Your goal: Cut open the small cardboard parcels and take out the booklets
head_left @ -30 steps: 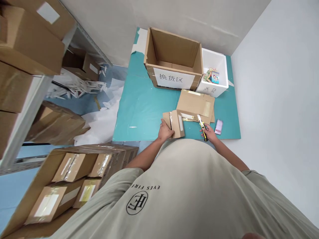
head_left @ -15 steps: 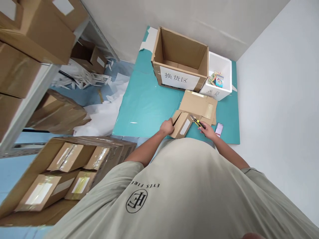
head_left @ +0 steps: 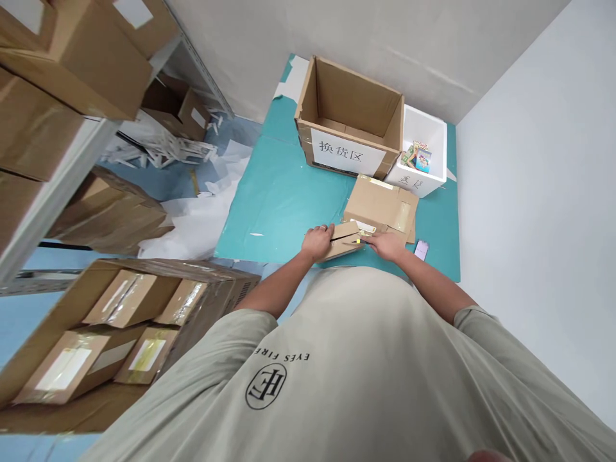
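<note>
A small cardboard box (head_left: 344, 239) lies on the teal mat (head_left: 279, 199) just in front of me. My left hand (head_left: 317, 241) rests on its left end with the fingers laid over the top, holding it down. My right hand (head_left: 387, 245) is closed round a yellow-and-black utility knife (head_left: 360, 241), whose tip is at the box's top seam. A flattened cardboard box (head_left: 382, 205) lies just behind the small one.
A big open carton (head_left: 351, 122) with a white label stands at the back, beside a white foam box (head_left: 423, 154) holding colourful packets. A small phone-like item (head_left: 421, 250) lies at right. A carton of taped parcels (head_left: 120, 321) and shelving with boxes (head_left: 62, 70) are at left.
My left hand turned the small box down flat on the mat. My right hand brought the knife leftwards from the mat onto the box's top seam.
</note>
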Demonstrator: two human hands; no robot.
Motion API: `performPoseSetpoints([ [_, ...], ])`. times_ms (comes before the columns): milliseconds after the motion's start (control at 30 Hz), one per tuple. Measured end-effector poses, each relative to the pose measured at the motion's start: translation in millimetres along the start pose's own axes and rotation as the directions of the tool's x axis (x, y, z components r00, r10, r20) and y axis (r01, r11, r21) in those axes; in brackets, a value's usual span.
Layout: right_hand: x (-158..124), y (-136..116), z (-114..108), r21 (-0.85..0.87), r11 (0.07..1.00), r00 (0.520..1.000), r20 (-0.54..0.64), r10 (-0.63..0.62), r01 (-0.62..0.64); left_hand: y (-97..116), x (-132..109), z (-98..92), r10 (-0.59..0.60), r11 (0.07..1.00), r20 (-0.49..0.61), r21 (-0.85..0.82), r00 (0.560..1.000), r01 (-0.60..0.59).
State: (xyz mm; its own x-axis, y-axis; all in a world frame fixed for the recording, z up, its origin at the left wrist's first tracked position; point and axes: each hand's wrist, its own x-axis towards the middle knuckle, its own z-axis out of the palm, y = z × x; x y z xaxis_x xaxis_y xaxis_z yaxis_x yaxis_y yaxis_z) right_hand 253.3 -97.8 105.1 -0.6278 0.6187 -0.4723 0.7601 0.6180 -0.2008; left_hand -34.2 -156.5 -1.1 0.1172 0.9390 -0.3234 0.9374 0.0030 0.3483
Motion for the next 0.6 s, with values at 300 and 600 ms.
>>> performPoseSetpoints([
  [300,18,-2,-13,-0.158,0.986,0.997,0.049,0.06,-0.052,-3,-6,7.3,0.048,0.999,0.012,0.023,0.999,-0.049],
  [600,-28,63,-7,-0.047,0.965,0.966,-0.033,0.257,-0.258,-12,-15,12.4,0.017,1.0,-0.032,0.013,0.999,-0.016],
])
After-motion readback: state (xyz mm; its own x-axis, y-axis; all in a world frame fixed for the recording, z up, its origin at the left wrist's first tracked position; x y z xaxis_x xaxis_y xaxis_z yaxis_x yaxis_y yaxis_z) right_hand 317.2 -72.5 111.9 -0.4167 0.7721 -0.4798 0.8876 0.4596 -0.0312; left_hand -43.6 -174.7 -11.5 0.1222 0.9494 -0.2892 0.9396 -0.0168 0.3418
